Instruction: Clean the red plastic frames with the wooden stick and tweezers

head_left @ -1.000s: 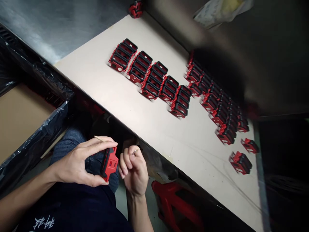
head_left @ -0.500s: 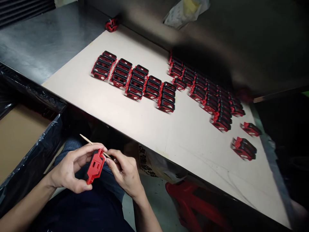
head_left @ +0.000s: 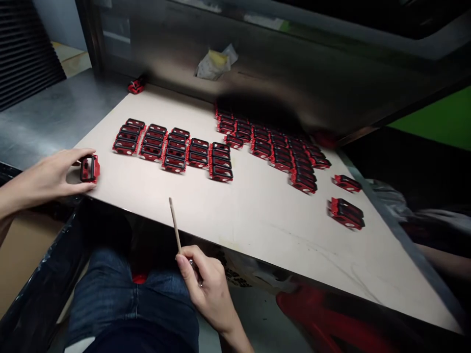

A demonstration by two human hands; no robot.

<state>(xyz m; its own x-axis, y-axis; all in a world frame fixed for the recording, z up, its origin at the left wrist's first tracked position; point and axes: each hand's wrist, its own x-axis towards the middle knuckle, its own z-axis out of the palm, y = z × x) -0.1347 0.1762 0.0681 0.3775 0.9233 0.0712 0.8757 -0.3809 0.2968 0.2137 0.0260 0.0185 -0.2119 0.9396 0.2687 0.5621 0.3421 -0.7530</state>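
At the table's left front, my left hand (head_left: 51, 179) grips a red plastic part with a black rim (head_left: 88, 169) between thumb and fingers. The part is at the board's edge; whether it rests on the surface I cannot tell. My right hand (head_left: 209, 284) is closed around a thin wooden stick (head_left: 175, 223), its tip pointing up over the front edge. Something shiny shows among the right fingers, too small to name. Beyond the hands, several like parts stand in short rows (head_left: 174, 149) on the white board (head_left: 257, 211).
More red and black parts (head_left: 283, 152) stand packed toward the back right, with a few apart near the right edge (head_left: 346, 213). One lies at the back left corner (head_left: 136, 86). A black-lined box (head_left: 37, 255) is below left, a red stool (head_left: 316, 314) below right.
My left hand has carried the red part from in front of my lap to the table's left front. The right hand has come away from it with the stick. The view has tilted up.
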